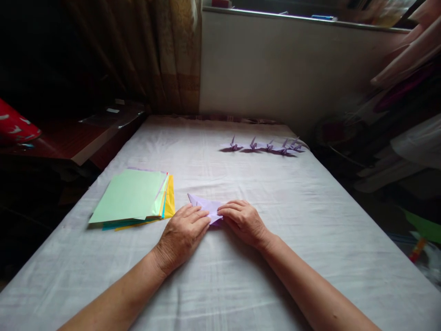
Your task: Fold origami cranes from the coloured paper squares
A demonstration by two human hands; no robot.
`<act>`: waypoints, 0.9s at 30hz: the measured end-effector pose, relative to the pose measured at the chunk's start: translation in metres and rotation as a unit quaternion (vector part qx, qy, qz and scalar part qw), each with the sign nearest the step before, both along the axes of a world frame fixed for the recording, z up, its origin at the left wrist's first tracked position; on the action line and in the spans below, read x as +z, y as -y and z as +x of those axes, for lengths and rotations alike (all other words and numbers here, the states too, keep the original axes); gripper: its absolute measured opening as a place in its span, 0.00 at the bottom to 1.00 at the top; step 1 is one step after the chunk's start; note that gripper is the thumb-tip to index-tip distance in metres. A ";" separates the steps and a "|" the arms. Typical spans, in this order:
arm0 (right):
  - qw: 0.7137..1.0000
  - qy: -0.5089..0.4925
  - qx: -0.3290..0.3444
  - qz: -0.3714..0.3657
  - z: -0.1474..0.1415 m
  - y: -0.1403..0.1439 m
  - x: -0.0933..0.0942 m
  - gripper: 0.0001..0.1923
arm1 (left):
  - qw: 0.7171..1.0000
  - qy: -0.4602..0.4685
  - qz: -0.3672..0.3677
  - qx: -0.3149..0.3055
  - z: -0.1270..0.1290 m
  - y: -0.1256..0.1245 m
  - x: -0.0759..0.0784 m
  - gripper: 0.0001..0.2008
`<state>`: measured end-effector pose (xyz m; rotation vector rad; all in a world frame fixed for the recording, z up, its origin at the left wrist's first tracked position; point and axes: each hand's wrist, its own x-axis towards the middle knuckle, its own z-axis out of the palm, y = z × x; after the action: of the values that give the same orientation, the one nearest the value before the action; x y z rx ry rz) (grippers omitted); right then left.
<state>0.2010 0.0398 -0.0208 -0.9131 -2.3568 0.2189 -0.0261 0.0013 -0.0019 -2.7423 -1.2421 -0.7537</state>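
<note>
Item: folded purple paper, a small lilac piece lying flat on the white cloth that covers the table, near the middle of the near half. One pointed corner sticks out toward the upper left, clear of both hands.

Left hand: palm down, fingers stretched out and close together, their tips pressing on the near left edge of the purple paper. Nothing is gripped; the hand lies flat on paper and cloth.

Right hand: palm down, fingers slightly bent, their tips resting on the right edge of the same paper. It grasps nothing either; it presses down. The fingertips of both hands almost meet over the paper.

Stack of coloured paper: square sheets just left of the left hand, apart from it. Pale green sheet on top; yellow, orange and blue edges show beneath, fanned a little at the right and near sides.

Paper cranes: a row of small purple folded birds standing on the cloth at the far right of the table, well apart from the hands; the rightmost ones overlap, so the count is unclear.

Surroundings: curtain behind the table at left, pale wall at centre.
</note>
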 end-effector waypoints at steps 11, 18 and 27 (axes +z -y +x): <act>0.991 0.007 -0.036 -0.126 -0.010 -0.014 0.011 0.06 | 0.980 0.093 -0.155 0.082 0.007 -0.009 0.007 0.12; 0.977 -0.094 -0.047 -0.185 -0.011 -0.006 0.015 0.11 | 0.974 0.087 -0.179 0.111 0.008 -0.014 0.008 0.12; 0.973 -0.140 -0.097 -0.152 -0.012 0.002 0.006 0.09 | 0.970 0.107 -0.150 0.159 0.007 -0.011 0.005 0.09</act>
<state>0.1891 0.0379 -0.0152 -1.1667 -1.9896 0.6020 -0.0188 0.0125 0.0031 -2.6219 -1.9294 -0.9097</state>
